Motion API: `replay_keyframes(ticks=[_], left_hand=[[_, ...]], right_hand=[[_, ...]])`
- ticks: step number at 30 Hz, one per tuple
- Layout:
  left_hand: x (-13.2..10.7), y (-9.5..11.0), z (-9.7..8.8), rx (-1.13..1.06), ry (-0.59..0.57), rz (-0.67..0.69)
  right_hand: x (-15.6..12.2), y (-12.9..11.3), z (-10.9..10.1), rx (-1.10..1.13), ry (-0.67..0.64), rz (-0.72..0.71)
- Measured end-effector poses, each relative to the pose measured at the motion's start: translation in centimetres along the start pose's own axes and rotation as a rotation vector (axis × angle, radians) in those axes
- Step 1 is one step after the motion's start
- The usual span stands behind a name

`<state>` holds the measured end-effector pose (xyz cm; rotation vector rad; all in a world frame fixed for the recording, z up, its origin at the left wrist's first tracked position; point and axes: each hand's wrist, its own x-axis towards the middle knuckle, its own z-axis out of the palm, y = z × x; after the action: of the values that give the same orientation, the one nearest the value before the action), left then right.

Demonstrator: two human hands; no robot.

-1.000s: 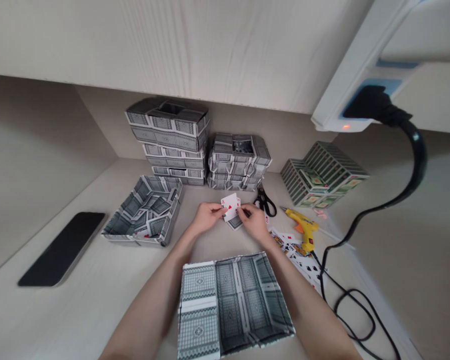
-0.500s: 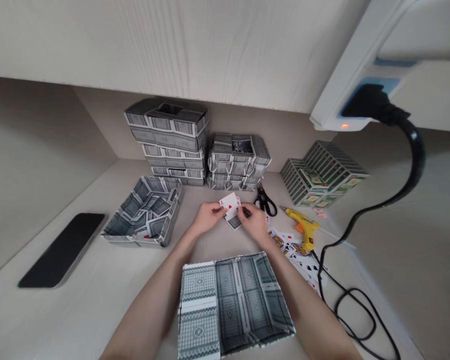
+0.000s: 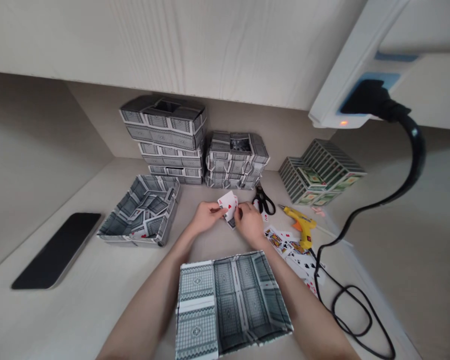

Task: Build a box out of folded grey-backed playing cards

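Note:
My left hand (image 3: 207, 217) pinches the left edge of a playing card (image 3: 228, 202), an ace of hearts, face up. My right hand (image 3: 250, 220) is closed at the right edge of the same cards, fingers together; a second red card shows partly behind the ace. Below them lies a face-down card (image 3: 231, 224), its patterned back partly hidden by my right hand. Between my forearms stands an open box made of playing cards (image 3: 197, 305), with a covered part at its left. Black-handled scissors (image 3: 265, 202) lie just beyond my right hand.
A yellow glue gun (image 3: 303, 227) rests near loose cards (image 3: 281, 242), its black cable (image 3: 332, 300) looping at right. Left are a card tray (image 3: 165, 225) holding cards and a phone (image 3: 56, 252). Card-built boxes (image 3: 165, 132) and card packs (image 3: 322, 170) stand behind. A power strip (image 3: 322, 112) hangs above.
My right hand has turned slightly and its fingers have closed in on the cards' right edge. The face-down card is now more covered. The whole view has shifted slightly.

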<state>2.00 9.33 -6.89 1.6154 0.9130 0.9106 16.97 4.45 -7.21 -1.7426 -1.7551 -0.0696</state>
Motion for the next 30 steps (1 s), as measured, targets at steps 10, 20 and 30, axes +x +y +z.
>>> replay_keyframes(ticks=[10,20,30], left_hand=[[0.0,0.5,-0.3,-0.05,0.06,-0.056],[0.0,0.3,-0.2,-0.013,0.048,-0.023],[0.1,0.2,-0.3,0.022,0.077,-0.036]], right_hand=[[0.5,1.4,0.8,0.301,-0.071,0.036],[-0.1,-0.1,0.2,-0.108,-0.034,-0.014],[0.1,0.3,0.5,0.015,-0.077,0.029]])
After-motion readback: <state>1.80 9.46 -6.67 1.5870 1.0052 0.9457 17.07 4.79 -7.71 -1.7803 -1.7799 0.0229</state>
